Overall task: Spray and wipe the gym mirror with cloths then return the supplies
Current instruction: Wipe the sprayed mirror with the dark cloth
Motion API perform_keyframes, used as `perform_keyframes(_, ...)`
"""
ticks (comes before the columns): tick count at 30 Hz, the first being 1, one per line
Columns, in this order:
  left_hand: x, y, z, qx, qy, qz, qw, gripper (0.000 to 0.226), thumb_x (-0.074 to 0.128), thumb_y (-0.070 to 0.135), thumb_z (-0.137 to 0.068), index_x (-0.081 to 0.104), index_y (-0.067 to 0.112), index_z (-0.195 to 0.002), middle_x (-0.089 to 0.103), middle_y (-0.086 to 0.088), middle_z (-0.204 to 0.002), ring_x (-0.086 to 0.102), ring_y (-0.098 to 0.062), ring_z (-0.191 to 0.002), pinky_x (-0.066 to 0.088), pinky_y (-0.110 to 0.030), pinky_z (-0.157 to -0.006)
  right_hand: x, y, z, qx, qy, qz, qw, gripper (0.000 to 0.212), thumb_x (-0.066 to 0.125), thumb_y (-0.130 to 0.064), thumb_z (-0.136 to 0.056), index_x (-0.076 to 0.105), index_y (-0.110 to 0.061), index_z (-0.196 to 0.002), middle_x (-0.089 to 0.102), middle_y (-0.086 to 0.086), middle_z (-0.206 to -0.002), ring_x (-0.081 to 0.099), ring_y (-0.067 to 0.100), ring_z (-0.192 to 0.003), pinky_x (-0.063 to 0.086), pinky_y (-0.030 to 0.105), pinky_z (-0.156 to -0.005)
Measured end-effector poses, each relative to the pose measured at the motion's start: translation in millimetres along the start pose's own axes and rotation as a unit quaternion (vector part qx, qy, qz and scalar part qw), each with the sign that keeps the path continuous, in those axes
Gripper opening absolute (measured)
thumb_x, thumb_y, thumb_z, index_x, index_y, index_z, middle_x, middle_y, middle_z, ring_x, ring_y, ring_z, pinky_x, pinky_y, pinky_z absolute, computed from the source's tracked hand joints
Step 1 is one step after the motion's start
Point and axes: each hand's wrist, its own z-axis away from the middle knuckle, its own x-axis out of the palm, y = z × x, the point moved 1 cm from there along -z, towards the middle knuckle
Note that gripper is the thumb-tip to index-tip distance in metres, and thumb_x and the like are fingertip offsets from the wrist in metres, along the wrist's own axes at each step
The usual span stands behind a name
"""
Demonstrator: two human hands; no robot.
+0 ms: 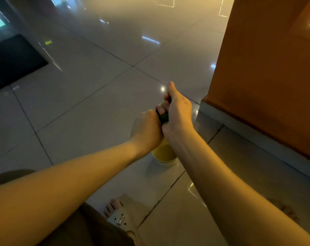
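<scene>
The spray bottle (pixel 164 153), yellow liquid in its lower part, stands upright low over the floor (pixel 97 103), just beside the pale skirting (pixel 239 125) of an orange wall (pixel 266 86); whether its base touches the tiles I cannot tell; its dark green head (pixel 163 117) shows only in a sliver between my hands; my left hand (pixel 147 128) is curled tight round the neck from the left; my right hand (pixel 179 110) wraps over the head from the right, one finger stretched forward; my foot (pixel 115 208) in a pale sandal is planted nearer to me; a dark mat (pixel 13 59) lies well apart at far left
</scene>
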Motion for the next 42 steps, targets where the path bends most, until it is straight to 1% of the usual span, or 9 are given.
perform_keyframes(2, 1, 0, -5, -0.015, -0.050, 0.011, 0.999, 0.037, 0.056, 0.005, -0.097, 0.044, 0.024, -0.068, 0.051, 0.008, -0.064, 0.053, -0.015, -0.062, 0.042, -0.025, -0.052, -3, -2, -4, 0.006, -0.029, 0.051, 0.998, 0.045, 0.067, -0.028, -0.100, 0.046, -0.015, -0.063, 0.036, -0.001, -0.053, 0.031, 0.014, -0.046, 0.035, 0.026, -0.048)
perform_keyframes(5, 0, 4, -16, -0.042, -0.143, 0.112, 0.982, 0.037, 0.055, -0.001, -0.097, 0.047, 0.020, -0.068, 0.050, 0.005, -0.062, 0.050, -0.010, -0.057, 0.034, -0.012, -0.044, -8, -2, -17, 0.029, -0.076, 0.085, 0.993, 0.048, 0.066, -0.031, -0.100, 0.042, -0.017, -0.060, 0.033, -0.001, -0.053, 0.027, 0.015, -0.049, 0.030, 0.031, -0.056)
perform_keyframes(7, 4, -1, -23, -0.110, -0.194, 0.179, 0.958, 0.035, 0.055, -0.003, -0.095, 0.047, 0.017, -0.067, 0.046, 0.004, -0.055, 0.044, -0.007, -0.047, 0.030, -0.015, -0.041, -13, 2, -29, 0.054, -0.094, 0.075, 0.991, 0.053, 0.063, -0.035, -0.101, 0.036, -0.020, -0.058, 0.028, 0.000, -0.052, 0.023, 0.016, -0.049, 0.028, 0.032, -0.057)
perform_keyframes(10, 18, -15, -33, -0.176, -0.254, 0.271, 0.912, 0.034, 0.052, -0.006, -0.088, 0.047, 0.016, -0.062, 0.038, 0.001, -0.052, 0.030, -0.013, -0.048, 0.026, -0.026, -0.045, -19, 12, -52, 0.095, -0.110, 0.061, 0.987, 0.056, 0.057, -0.034, -0.104, 0.029, -0.023, -0.058, 0.022, -0.002, -0.049, 0.020, 0.015, -0.047, 0.030, 0.031, -0.054)
perform_keyframes(19, 74, -65, -51, -0.275, -0.322, 0.445, 0.789, 0.042, 0.044, -0.010, -0.093, 0.034, 0.018, -0.063, 0.024, 0.005, -0.053, 0.020, -0.007, -0.046, 0.013, -0.021, -0.045, -34, 49, -108, 0.180, -0.178, 0.076, 0.965, 0.059, 0.048, -0.035, -0.108, 0.029, -0.023, -0.053, 0.018, -0.005, -0.048, 0.018, 0.012, -0.041, 0.031, 0.026, -0.042)
perform_keyframes(24, 90, -76, -54, -0.292, -0.352, 0.490, 0.742, 0.045, 0.042, -0.007, -0.095, 0.034, 0.020, -0.060, 0.023, 0.005, -0.052, 0.018, -0.007, -0.045, 0.011, -0.020, -0.046, -42, 60, -124, 0.200, -0.208, 0.087, 0.953, 0.062, 0.046, -0.036, -0.109, 0.029, -0.024, -0.051, 0.019, -0.006, -0.046, 0.018, 0.012, -0.040, 0.030, 0.026, -0.040)
perform_keyframes(32, 103, -76, -54, -0.278, -0.373, 0.536, 0.704, 0.053, 0.042, -0.005, -0.091, 0.042, 0.025, -0.048, 0.026, 0.007, -0.049, 0.021, -0.005, -0.042, 0.011, -0.020, -0.047, -49, 60, -134, 0.225, -0.239, 0.092, 0.940, 0.066, 0.043, -0.036, -0.109, 0.032, -0.025, -0.045, 0.020, -0.007, -0.042, 0.018, 0.009, -0.037, 0.026, 0.024, -0.039)
perform_keyframes(37, 110, -78, -51, -0.269, -0.383, 0.554, 0.688, 0.039, 0.057, 0.001, -0.075, 0.040, 0.024, -0.049, 0.027, 0.006, -0.048, 0.021, -0.005, -0.041, 0.010, -0.022, -0.048, -54, 63, -137, 0.237, -0.244, 0.094, 0.936, 0.066, 0.042, -0.034, -0.110, 0.033, -0.025, -0.045, 0.021, -0.008, -0.041, 0.019, 0.008, -0.035, 0.027, 0.023, -0.037)
perform_keyframes(42, 109, -85, -54, -0.243, -0.434, 0.510, 0.702, 0.041, 0.053, 0.007, -0.092, 0.048, 0.024, -0.055, 0.031, 0.006, -0.051, 0.025, -0.008, -0.046, 0.016, -0.023, -0.050, -58, 68, -136, 0.239, -0.233, 0.106, 0.937, 0.064, 0.043, -0.035, -0.110, 0.034, -0.025, -0.047, 0.023, -0.007, -0.043, 0.020, 0.009, -0.037, 0.027, 0.023, -0.039)
